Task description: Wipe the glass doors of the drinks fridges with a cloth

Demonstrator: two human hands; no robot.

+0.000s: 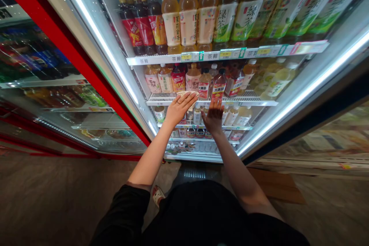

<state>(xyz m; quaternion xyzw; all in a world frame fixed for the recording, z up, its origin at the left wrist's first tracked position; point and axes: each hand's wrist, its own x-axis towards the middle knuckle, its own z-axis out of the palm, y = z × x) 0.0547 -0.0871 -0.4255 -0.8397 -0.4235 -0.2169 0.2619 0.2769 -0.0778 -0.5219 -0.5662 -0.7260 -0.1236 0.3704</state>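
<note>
Left grip [180,108] flat, pale cloth [183,92] under its fingers, bottles [193,77] behind

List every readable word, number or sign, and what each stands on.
"绿茶": green-capped plastic bottles
"茉莉…茶", third character unclear: white-capped amber plastic bottles
"大冰茶": dark-capped, red-labelled plastic bottles
"冰红茶": red-labelled plastic bottle
"茶粹": white shelf-edge strip
Yellow price tags, other text: too small or blurred to read.
</note>
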